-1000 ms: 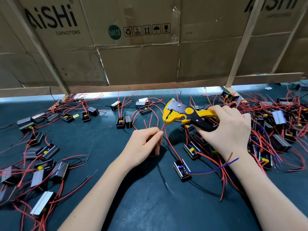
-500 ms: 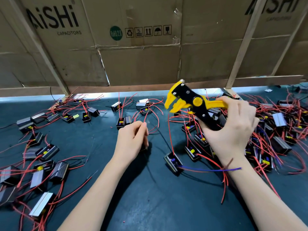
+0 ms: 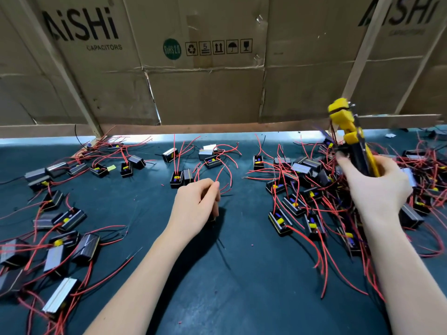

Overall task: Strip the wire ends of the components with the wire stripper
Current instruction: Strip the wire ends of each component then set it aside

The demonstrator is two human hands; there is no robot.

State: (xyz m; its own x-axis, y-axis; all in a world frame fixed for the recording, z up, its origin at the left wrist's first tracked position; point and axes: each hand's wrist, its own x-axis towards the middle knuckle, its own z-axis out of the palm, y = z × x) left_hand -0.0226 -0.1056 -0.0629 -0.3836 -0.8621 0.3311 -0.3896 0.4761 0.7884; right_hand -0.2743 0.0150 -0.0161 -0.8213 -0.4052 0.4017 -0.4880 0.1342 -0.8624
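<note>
The wire stripper (image 3: 350,143) is up off the counter (image 3: 242,274), gripped by the right hand (image 3: 377,189), yellow head pointing up and away, well off to the right of the left hand's fingers (image 3: 212,189). Right fingers are curled tight round the black and yellow handles; whether the tool's mouth is open is too blurry for me to call.

Left hand (image 3: 196,209) is down on the counter with fingers curled in, thumb and forefinger pinching a red wire (image 3: 221,175) that loops up just beyond the fingertips. There seems to be a dark component tucked under that palm, but it's mostly hidden.

What I'd worry about: the stripper hangs right over the big tangle of components (image 3: 314,213) below the right fingers, so its head could snag a loose lead and drag a unit along. Also the pinched wire is springy, so a light pinch could let it flip out before the tool gets there. And the finished-looking units (image 3: 60,218) left of the left hand look much like the rest, so easy to mix up.
</note>
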